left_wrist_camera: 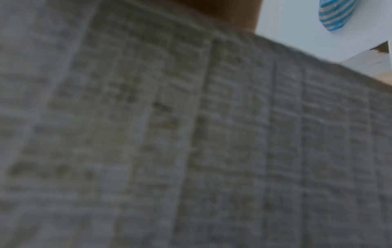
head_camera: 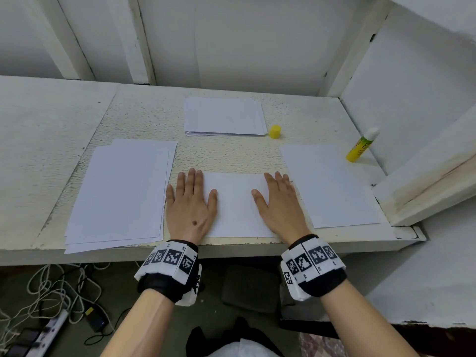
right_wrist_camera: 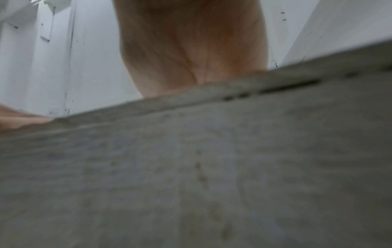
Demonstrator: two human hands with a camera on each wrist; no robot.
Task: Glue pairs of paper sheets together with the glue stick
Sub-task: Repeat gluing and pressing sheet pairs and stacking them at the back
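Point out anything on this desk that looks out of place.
The glue stick stands uncapped at the far right by the wall; its yellow cap sits apart beside the far paper stack. The left stack is fanned askew.

Head view: looks steeply down and forward from above the shelf (head_camera: 257, 155), near; forearms enter from the frame's bottom, back wall along the top. Left wrist view: lens almost against the shelf's front edge (left_wrist_camera: 191, 134), blurred grey fills the frame. Right wrist view: same low position, facing forward; palm (right_wrist_camera: 191, 45) at top centre. All three share the front edge.
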